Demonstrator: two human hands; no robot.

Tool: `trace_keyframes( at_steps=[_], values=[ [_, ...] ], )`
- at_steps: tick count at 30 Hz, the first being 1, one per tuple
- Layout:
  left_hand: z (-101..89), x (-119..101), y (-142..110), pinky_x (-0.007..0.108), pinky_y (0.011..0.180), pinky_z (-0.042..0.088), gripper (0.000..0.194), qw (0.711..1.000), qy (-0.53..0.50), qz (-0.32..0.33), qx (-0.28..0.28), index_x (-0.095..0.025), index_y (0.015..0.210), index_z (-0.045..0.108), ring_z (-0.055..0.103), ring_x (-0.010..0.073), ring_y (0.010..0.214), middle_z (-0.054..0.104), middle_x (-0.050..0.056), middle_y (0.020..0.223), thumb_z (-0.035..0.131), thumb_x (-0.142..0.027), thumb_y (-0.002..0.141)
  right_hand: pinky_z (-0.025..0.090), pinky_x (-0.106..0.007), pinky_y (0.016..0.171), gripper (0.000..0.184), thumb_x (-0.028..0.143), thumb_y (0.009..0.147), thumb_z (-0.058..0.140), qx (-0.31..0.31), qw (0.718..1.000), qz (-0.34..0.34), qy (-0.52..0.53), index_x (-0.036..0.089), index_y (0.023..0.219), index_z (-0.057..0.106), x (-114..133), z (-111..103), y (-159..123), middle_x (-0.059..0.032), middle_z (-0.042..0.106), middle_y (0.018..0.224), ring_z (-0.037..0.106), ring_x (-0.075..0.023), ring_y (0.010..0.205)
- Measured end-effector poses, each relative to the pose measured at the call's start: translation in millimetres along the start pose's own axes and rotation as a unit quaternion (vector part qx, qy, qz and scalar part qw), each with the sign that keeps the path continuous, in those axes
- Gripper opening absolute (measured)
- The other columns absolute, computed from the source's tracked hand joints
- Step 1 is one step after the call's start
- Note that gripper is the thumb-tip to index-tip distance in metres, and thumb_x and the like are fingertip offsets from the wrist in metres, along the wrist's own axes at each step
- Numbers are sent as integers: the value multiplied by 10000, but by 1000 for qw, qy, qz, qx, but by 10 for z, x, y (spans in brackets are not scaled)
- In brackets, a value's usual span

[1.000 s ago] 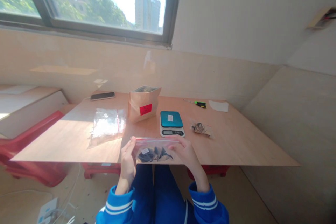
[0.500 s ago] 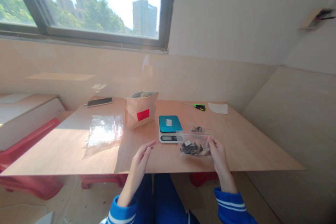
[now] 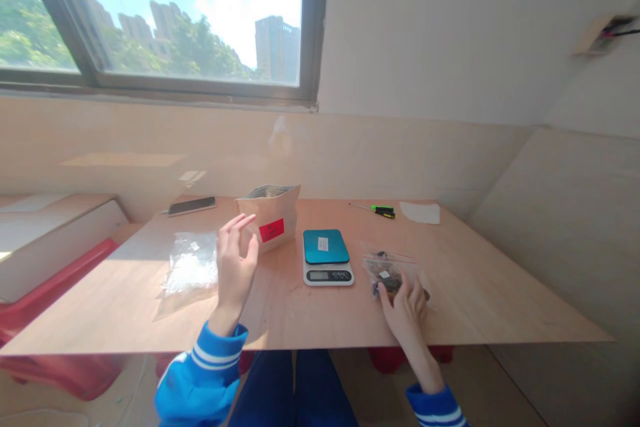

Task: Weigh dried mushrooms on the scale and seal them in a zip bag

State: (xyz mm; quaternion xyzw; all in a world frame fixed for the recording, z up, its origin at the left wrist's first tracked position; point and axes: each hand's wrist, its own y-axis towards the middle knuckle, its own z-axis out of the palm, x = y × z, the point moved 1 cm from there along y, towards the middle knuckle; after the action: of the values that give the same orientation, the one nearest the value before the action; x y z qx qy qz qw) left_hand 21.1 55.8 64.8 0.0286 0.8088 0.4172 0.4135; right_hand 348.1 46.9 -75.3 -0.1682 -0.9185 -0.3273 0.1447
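My right hand (image 3: 406, 307) lies on a small clear zip bag of dark pieces (image 3: 390, 277) on the wooden table (image 3: 475, 287), fingers spread over its near edge. Another small filled bag seems to lie just under or behind it. My left hand (image 3: 235, 267) is raised above the table with fingers open and holds nothing; it hovers between a pile of empty clear zip bags (image 3: 190, 267) and a brown paper pouch with a red label (image 3: 270, 213). A small teal digital scale (image 3: 326, 255) sits between my hands.
A phone (image 3: 192, 205) lies at the table's far left. A green-handled screwdriver (image 3: 380, 210) and a white paper (image 3: 420, 211) lie at the far right. Red plastic stools (image 3: 60, 320) stand under the table on the left. A window fills the wall above.
My right hand carried the filled bag to the right and set it on the table beside the scale. My left hand let go of it and rose toward the empty bags.
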Motion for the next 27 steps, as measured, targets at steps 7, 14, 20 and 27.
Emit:
trace_keyframes(
  at_steps=[7, 14, 20, 27],
  values=[
    [198, 110, 558, 526, 1078, 304, 399, 987, 138, 78, 8, -240, 1273, 537, 405, 307, 1329, 427, 111, 1461, 517, -258, 875, 266, -624, 1052, 574, 403, 914, 377, 66, 997, -27, 21, -29, 1282, 463, 209, 147, 510, -325, 441, 1356, 358, -433, 1319],
    [106, 176, 249, 409, 958, 478, 168, 991, 27, 94, 93, -222, 937, 634, 597, 225, 1117, 567, 83, 1282, 494, -312, 911, 424, -370, 1027, 330, 229, 974, 335, 185, 853, -311, 376, 218, 1197, 577, 1474, -778, 656, -89, 610, 1239, 545, -183, 1188],
    [2, 88, -259, 379, 932, 532, 131, 979, -53, 102, 166, -218, 880, 651, 580, 221, 1171, 589, 87, 1228, 522, -236, 895, 491, -311, 886, 345, -8, 847, 401, 297, 775, -473, 295, 175, 929, 682, 2098, -911, 549, -52, 708, 965, 640, -169, 940],
    [-39, 86, -566, 381, 909, 556, 152, 985, -71, 57, 148, -222, 854, 694, 587, 242, 1174, 597, 93, 1207, 544, -215, 881, 521, -363, 820, 211, 49, 867, 489, 259, 793, -503, 226, 142, 907, 675, 2090, -555, 346, -112, 699, 932, 648, -220, 871]
  ],
)
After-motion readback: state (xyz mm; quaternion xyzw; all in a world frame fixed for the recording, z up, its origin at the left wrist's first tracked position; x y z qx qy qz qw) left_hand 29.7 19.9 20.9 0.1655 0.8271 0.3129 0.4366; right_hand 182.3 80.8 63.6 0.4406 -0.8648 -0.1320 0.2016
